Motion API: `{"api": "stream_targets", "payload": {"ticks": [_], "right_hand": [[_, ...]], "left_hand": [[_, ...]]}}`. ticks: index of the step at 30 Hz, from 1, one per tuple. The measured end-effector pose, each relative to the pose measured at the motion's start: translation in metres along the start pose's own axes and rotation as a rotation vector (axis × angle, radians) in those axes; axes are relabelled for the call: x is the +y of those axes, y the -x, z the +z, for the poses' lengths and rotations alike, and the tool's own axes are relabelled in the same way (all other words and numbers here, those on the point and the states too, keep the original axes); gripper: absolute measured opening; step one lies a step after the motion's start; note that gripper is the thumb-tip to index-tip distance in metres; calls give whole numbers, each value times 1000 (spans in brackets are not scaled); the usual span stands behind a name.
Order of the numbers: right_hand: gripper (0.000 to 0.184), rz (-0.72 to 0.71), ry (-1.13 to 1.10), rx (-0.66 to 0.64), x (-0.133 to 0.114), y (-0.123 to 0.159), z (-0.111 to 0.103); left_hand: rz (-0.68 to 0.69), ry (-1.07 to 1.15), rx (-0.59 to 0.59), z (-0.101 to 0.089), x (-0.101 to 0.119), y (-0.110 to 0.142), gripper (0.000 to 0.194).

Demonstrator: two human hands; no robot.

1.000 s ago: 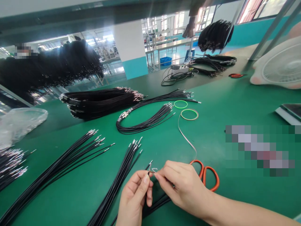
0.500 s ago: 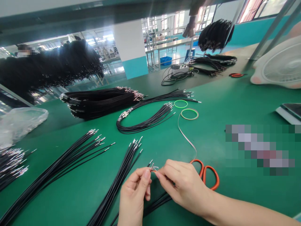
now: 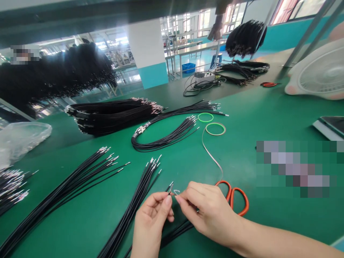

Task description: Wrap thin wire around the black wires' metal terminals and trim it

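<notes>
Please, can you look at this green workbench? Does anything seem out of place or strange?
One thing looks a little odd: a long pale tape strip trails loose from the tape roll across the bench toward the orange-handled scissors. It is not wound up. The black wire bundles look orderly.

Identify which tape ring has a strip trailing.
The lower tan-edged ring: a pale strip runs toward the orange scissors. The bright green ring above has none.
</notes>
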State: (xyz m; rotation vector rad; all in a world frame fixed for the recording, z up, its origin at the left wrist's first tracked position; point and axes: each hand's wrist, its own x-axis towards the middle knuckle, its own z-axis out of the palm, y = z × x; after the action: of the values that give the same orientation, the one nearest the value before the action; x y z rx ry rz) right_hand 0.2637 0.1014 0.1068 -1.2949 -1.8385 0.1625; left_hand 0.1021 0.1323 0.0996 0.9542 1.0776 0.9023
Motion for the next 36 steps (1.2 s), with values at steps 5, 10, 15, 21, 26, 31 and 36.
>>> {"api": "stream_targets", "payload": {"ticks": [5, 10, 15, 21, 26, 31, 36], "right_hand": [[28, -34, 9, -3, -2, -1, 2], [28, -14, 15, -25, -1, -2, 3], [28, 1, 4, -40, -1, -2, 3], [28, 33, -15, -53, -2, -2, 1], [29, 74, -34, -68, -3, -2, 0], [34, 64, -10, -69, 0, -2, -2], [36, 76, -36, -84, 3, -2, -5]], "left_hand": [[19, -50, -3, 0, -6, -1, 23], [-30, -24, -39, 1, -2, 1, 22], [-67, 13, -29, 4, 3, 4, 21], [-92, 63, -50, 5, 5, 5, 19], [-113, 85, -37, 5, 7, 6, 20], [-112, 96, -39, 5, 9, 7, 22], [-77, 65, -43, 6, 9, 7, 25]]}}
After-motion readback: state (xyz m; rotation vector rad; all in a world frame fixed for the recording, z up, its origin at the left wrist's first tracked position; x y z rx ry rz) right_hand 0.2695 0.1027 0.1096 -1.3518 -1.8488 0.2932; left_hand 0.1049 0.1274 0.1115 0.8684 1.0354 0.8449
